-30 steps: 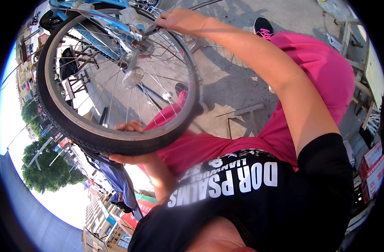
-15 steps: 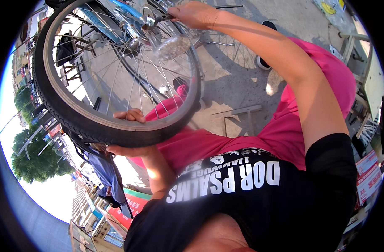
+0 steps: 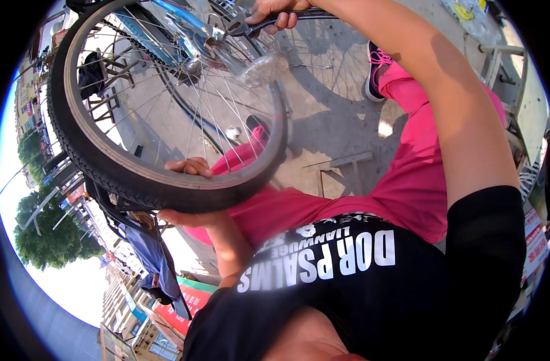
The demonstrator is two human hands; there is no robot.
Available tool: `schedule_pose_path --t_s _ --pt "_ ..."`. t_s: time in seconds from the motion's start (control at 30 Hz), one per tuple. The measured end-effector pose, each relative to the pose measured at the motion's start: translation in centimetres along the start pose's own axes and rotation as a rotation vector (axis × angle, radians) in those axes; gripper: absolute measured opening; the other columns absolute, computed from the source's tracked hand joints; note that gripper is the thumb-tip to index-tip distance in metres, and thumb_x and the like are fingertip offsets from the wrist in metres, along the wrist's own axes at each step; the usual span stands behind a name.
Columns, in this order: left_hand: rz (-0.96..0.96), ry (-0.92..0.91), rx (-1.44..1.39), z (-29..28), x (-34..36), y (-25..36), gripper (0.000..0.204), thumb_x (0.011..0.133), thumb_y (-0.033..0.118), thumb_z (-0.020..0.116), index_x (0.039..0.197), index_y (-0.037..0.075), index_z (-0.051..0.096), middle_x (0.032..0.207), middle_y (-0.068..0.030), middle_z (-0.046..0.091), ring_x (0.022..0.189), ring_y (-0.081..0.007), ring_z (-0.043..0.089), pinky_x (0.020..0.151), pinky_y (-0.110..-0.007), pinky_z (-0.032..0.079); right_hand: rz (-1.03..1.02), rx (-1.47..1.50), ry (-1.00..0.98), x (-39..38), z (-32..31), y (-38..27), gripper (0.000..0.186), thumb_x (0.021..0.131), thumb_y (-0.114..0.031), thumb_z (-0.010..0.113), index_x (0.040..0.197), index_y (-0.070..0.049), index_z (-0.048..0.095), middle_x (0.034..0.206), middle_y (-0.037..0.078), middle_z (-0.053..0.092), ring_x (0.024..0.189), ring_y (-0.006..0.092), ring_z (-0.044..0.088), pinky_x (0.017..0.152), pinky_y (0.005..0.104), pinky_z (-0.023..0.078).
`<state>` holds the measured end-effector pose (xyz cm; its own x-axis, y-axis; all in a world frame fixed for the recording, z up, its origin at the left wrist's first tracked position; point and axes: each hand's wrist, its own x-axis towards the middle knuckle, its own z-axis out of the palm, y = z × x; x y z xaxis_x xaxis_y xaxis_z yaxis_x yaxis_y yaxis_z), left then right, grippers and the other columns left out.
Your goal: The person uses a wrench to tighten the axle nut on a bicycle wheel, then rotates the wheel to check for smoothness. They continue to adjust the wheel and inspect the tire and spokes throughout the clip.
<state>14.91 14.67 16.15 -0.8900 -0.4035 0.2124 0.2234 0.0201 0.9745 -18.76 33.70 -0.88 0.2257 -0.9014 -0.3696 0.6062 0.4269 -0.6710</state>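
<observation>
My left hand grips the bicycle wheel's rim and black tyre, thumb underneath and fingers over the rim. At the top, my right hand is closed on a long dark-handled tool, apparently a wrench, whose head is at the light-blue bicycle frame near the axle end. Exactly what the tool's head touches is too small to tell. A blurred silvery pedal hangs just below the tool, in front of the spokes.
Grey concrete ground lies beyond, with a loose metal spanner on it and a low angled stand between my legs. A wooden stool-like frame is at the right. Blue fabric and red signboards appear lower left.
My right arm has shifted upward and rightward, exposing more of the tool in its fingers. The pedal has swung to the right. My left hand still holds the wheel.
</observation>
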Motion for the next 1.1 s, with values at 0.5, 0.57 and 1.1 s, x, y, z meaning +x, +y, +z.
schedule_pose_path --t_s 0.5,0.57,1.1 --pt "0.04 -0.063 -0.061 0.0 0.2 0.1 0.092 0.081 0.08 0.025 0.108 -0.003 0.054 0.085 -0.0106 0.058 0.059 -0.0195 0.047 0.065 -0.035 0.034 -1.023 -1.89 1.25 -0.5 3.5 2.5 0.034 0.086 -0.014 0.047 0.119 -0.019 0.054 0.073 0.011 0.053 0.065 0.0298 0.057 0.054 0.0422 0.043" --pt "0.046 -0.08 -0.072 0.0 0.3 0.2 0.092 0.081 0.08 0.026 0.109 -0.003 0.054 0.089 -0.0109 0.059 0.06 -0.0196 0.048 0.065 -0.035 0.034 -1.046 -1.958 1.238 -0.4 3.3 2.2 0.035 0.086 -0.015 0.047 0.119 -0.02 0.055 0.075 0.009 0.052 0.067 0.0273 0.057 0.055 0.0406 0.043" --pt "0.004 -0.03 -0.026 0.4 0.2 0.4 0.095 0.079 0.082 0.026 0.104 -0.005 0.055 0.068 -0.0065 0.044 0.06 -0.0181 0.045 0.068 -0.033 0.033 -0.966 -1.953 1.087 0.3 1.8 1.0 0.024 0.086 -0.018 0.051 0.109 -0.015 0.057 0.067 0.01 0.054 0.06 0.0299 0.057 0.05 0.0414 0.043"
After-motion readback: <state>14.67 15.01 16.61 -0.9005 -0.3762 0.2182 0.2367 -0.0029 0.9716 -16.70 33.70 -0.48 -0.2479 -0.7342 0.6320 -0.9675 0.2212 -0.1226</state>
